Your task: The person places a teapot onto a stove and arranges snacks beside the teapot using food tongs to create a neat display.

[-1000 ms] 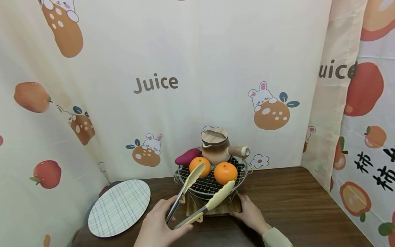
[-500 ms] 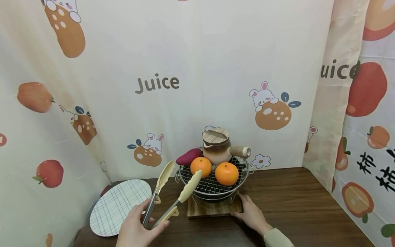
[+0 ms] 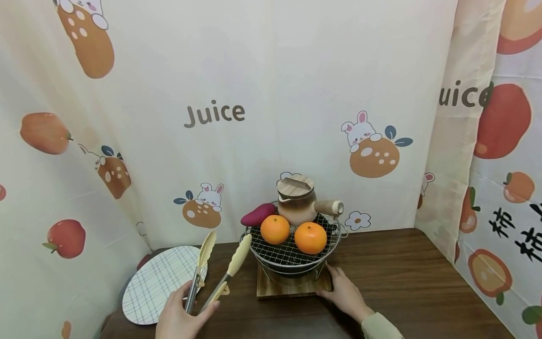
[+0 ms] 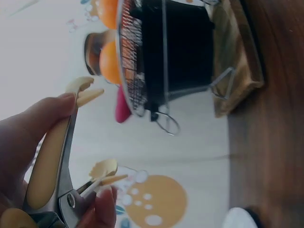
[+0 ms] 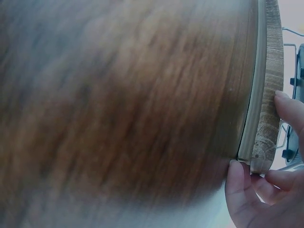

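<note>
My left hand (image 3: 179,313) holds a pair of metal tongs (image 3: 194,293) with cream tips, spread apart and pointing up over the table between the plate and the grill. In the left wrist view, thumb and fingers wrap the tongs' handles (image 4: 47,166); nothing is between the tips. My right hand (image 3: 345,292) grips the near right corner of a wooden board (image 3: 281,289), with fingers around its edge in the right wrist view. On that board stands a round tabletop grill (image 3: 273,256). Its mesh carries two oranges (image 3: 311,238), a purple sweet potato (image 3: 257,215) and a clay teapot (image 3: 296,209) with wooden lid.
A white checked plate (image 3: 148,287) lies on the left of the brown table (image 3: 389,278), with something dark and reddish partly hidden behind it. Printed curtains (image 3: 271,117) stand close behind and at both sides. The teapot's side handle (image 3: 330,207) sticks out to the right.
The left hand has carried the spread tongs from in front of the grill leftward and slightly down, towards the plate. My right hand, the board and the food on the grill stay put.
</note>
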A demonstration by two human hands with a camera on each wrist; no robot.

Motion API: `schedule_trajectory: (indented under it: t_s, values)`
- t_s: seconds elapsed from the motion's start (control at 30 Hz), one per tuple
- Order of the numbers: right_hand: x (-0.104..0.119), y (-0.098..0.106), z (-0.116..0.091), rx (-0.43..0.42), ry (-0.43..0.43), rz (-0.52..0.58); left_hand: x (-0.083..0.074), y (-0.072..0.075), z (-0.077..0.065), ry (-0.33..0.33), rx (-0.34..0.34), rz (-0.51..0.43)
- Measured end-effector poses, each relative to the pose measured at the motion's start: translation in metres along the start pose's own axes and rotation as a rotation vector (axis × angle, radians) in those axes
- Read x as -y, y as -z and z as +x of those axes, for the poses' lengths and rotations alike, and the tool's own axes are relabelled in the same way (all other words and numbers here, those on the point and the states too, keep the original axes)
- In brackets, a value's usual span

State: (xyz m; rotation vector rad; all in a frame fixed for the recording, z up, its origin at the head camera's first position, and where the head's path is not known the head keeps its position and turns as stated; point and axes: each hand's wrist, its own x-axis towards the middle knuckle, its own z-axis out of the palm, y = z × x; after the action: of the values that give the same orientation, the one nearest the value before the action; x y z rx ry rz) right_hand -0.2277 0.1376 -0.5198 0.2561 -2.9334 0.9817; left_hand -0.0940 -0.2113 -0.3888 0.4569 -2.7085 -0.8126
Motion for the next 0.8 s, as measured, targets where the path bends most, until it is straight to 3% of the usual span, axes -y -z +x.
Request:
schedule_trajectory:
  t_s: [0.3,0.53,0.8]
  values:
    - [0.001,0.001,-0.001,0.015,-0.006,0.012,0.027,-0.022,0.008,-0.018,-0.084,-0.009]
    - [0.001,-0.001,0.000,0.021,-0.027,0.027,0.042,-0.039,0.010,-0.047,-0.192,-0.014]
    - [0.000,-0.001,0.001,0.017,-0.020,0.020,0.048,-0.056,0.018,0.009,-0.149,-0.001]
